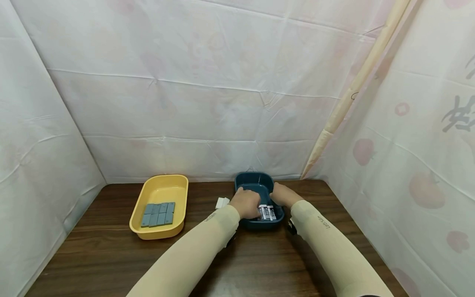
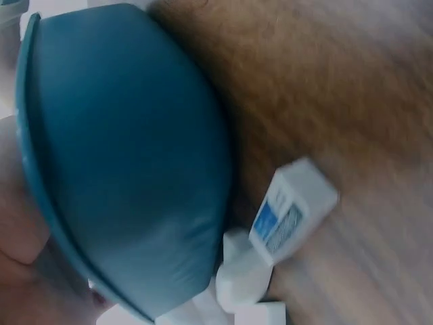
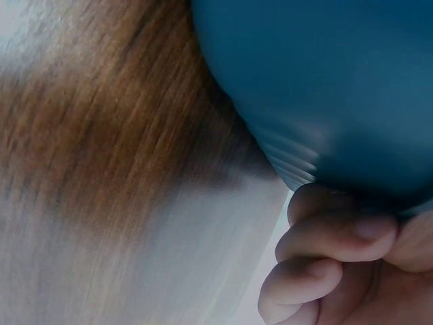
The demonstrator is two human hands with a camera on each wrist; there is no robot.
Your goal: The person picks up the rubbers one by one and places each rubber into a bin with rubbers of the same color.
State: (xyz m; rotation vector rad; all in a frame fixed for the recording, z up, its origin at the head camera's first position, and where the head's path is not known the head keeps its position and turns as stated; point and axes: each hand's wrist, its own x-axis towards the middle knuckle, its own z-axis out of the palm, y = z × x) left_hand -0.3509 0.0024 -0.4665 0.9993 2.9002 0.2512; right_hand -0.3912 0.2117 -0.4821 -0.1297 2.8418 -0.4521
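Note:
A dark blue plastic basin [image 1: 255, 178] stands on the table, with several small items bearing black-and-white labels [image 1: 267, 212] lying in its near part. My left hand [image 1: 245, 203] reaches over the basin's left side, its fingertips hidden inside; I cannot tell whether it holds anything. In the left wrist view, only part of it shows behind the basin wall [image 2: 135, 156]. My right hand [image 1: 283, 194] is at the basin's right rim. The right wrist view shows its curled fingers [image 3: 331, 237] gripping the rim from outside.
To the left stands a yellow basin [image 1: 159, 236] holding several grey rectangular blocks [image 1: 158, 214] in rows. Small white boxes [image 1: 222, 203] lie beside the blue basin; one white box [image 2: 291, 210] has a blue label. White curtains [image 1: 208, 107] enclose the dark wooden table [image 1: 256, 264].

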